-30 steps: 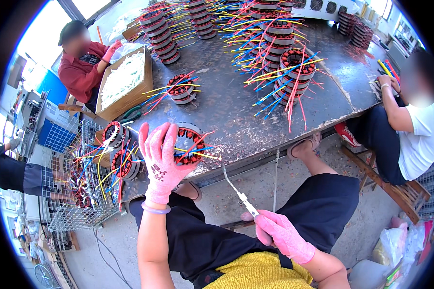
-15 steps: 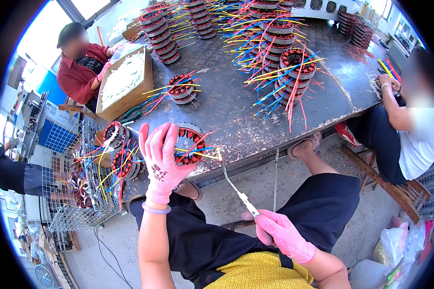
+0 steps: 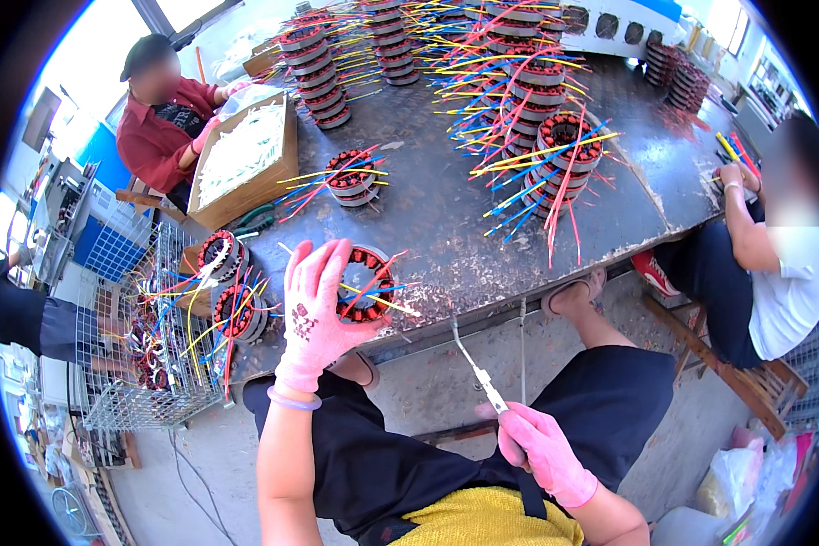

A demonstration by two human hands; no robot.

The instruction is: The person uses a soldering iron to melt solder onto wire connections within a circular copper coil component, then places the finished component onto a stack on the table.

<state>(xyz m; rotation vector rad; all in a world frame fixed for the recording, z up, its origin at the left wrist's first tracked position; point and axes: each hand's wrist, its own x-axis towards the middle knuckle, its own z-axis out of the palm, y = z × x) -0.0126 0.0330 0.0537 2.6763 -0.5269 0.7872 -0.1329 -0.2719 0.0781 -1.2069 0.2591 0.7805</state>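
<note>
My left hand (image 3: 311, 314), in a pink glove, curves around the near left side of a motor stator (image 3: 359, 273) at the table's front edge. Its thumb lies along the stator's lower side. Red windings line the ring, and red, blue and yellow wires stick out to the right, their tips ending together. My right hand (image 3: 546, 453), also gloved in pink, grips the handle of a torch-like tool (image 3: 493, 391) with a white collar and a thin bent metal tube. The tube's end is apart from the wire tips, to their right.
Two wired stators (image 3: 238, 309) stand left of my hand; another stator (image 3: 351, 180) sits further back. Tall stator stacks (image 3: 564, 146) fill the far table. A box of white pieces (image 3: 289, 164) is beside a person in red (image 3: 159, 136). Another person (image 3: 796, 300) sits at right.
My right hand has drawn the tool's tip away from the wire ends, down and to the right. My left hand keeps its hold on the stator. The view has shifted slightly.
</note>
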